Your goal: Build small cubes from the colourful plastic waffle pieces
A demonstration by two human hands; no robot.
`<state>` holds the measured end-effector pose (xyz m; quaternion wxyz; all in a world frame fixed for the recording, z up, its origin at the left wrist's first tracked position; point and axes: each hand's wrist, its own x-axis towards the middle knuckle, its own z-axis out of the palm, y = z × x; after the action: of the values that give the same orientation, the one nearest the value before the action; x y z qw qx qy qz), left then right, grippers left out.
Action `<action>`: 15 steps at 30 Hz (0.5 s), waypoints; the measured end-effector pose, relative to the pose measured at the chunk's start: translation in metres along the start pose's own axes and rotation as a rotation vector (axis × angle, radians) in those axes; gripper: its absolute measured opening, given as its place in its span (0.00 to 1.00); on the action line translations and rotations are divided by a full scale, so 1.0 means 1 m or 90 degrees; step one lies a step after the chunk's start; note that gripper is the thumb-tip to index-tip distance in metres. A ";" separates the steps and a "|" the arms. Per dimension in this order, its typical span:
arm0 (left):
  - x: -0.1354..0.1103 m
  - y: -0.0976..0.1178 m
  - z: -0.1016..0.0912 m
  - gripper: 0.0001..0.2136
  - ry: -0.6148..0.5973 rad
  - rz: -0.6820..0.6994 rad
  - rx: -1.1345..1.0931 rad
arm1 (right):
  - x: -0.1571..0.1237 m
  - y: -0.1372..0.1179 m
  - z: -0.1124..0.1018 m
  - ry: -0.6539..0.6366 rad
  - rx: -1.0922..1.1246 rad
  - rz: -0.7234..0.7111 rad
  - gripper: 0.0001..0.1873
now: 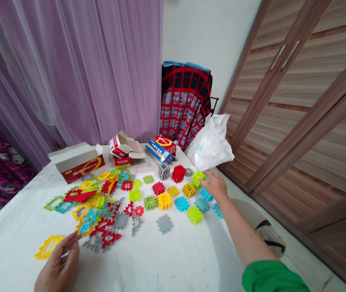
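My right hand (215, 185) reaches to the right side of the table, thumb and fingertips on a lime-green interlocking block stack (197, 179). Blue toothed pieces (202, 205) lie just below that hand. At the lower left, my left hand (61, 261) hovers with fingers loosely bent and nothing between them, beside a yellow window-frame piece (50, 247). Nearby sit a red block stack (178, 174), a grey stack (163, 172), a dark yellow stack (189, 190) and a yellow cube (165, 200). A flat grey square (164, 224) lies nearer to me.
A mixed heap of interlocking pieces (94, 198) covers the table's left half. Behind stand an open red carton (83, 167), a small open box (121, 148) and a blue-and-red box (161, 150). A white plastic bag (211, 144) rests at the back right edge.
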<state>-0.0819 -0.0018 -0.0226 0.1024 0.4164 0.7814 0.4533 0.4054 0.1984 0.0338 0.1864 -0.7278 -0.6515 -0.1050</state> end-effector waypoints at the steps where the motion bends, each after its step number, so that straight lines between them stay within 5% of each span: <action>1: 0.000 0.000 -0.001 0.21 -0.019 -0.014 -0.008 | 0.000 0.000 0.001 0.001 0.001 -0.023 0.21; 15: -0.001 0.005 -0.003 0.23 -0.061 -0.059 -0.019 | 0.001 -0.001 0.003 -0.029 -0.009 -0.052 0.18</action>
<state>-0.0796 -0.0027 -0.0170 0.1668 0.3989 0.7873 0.4396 0.4040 0.2009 0.0320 0.1617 -0.7044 -0.6838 -0.1007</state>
